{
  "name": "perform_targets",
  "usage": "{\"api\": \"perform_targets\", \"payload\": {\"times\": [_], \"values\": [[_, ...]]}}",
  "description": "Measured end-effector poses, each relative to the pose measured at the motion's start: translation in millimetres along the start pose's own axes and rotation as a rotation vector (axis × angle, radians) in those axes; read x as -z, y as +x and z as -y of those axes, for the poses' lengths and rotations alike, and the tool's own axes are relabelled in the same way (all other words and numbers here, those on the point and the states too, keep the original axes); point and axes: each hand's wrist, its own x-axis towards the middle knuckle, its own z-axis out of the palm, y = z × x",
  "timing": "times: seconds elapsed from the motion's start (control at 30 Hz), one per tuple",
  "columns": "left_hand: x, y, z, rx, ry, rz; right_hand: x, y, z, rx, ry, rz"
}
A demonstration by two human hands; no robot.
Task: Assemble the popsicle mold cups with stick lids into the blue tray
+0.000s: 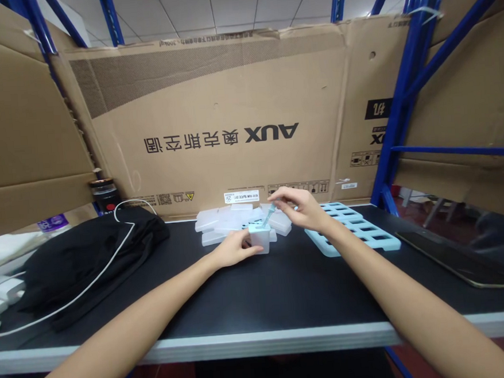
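Note:
My left hand point(232, 249) is closed around a small translucent box point(260, 245) with a light blue top, held upright above the black tabletop. Between the fingertips of my right hand point(298, 206) is a slim light blue plastic stick point(270, 213). It tilts down to the left, its lower end at the box's top; whether it goes inside I cannot tell. Just behind the hands lie several clear plastic pieces point(211, 219), overlapping in a loose pile. To the right, partly behind my right forearm, a light blue tray point(325, 246) with rows of rectangular openings lies flat.
A dark flat phone-like slab point(459, 259) lies at the right. On the left are a bunched black cloth point(97, 263), a white cable point(118, 253) and a dark jar point(104, 194). Cardboard point(211, 99) walls the back, and blue posts point(402, 109) frame the shelf.

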Motion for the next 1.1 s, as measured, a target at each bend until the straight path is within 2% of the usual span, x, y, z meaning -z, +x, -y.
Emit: {"api": "perform_targets", "payload": {"times": [0.13, 0.33, 0.43, 0.5, 0.6, 0.7, 0.77, 0.9, 0.97, 1.1], "values": [[0.4, -0.1, -0.6, -0.003, 0.03, -0.011, -14.6, -1.4, -0.7, 0.057, 0.035, 0.14], [0.0, 0.7, 2.1, -0.059, -0.021, 0.008, -35.9, -11.7, -9.9, -0.074, 0.082, 0.373], [-0.2, 0.3, 1.0, -0.054, -0.105, 0.024, -31.6, -12.6, -15.9, -0.107, 0.121, 0.466], [-0.1, -0.6, -1.2, -0.053, -0.17, 0.025, -17.7, -10.1, -22.6, -0.143, 0.135, 0.408], [0.6, -2.9, -5.5, -0.066, -0.164, -0.027, 14.9, -5.0, -46.3, -0.222, 0.111, 0.215], [2.3, -5.0, -8.9, -0.097, -0.102, -0.051, 46.1, -4.2, -93.5, -0.264, -0.046, 0.026], [3.6, -5.8, -10.5, -0.114, -0.058, -0.043, 59.2, -8.2, -131.8, -0.283, -0.201, 0.028], [5.2, -6.2, -11.6, -0.128, 0.003, -0.024, 65.6, -26.7, -190.1, -0.348, -0.342, 0.179], [5.3, -6.1, -11.4, -0.134, 0.018, -0.022, 61.3, -37.1, -204.4, -0.377, -0.353, 0.206], [5.9, -6.0, -11.2, -0.142, 0.042, -0.021, 46.7, -50.7, -218.2, -0.377, -0.309, 0.138]]}}
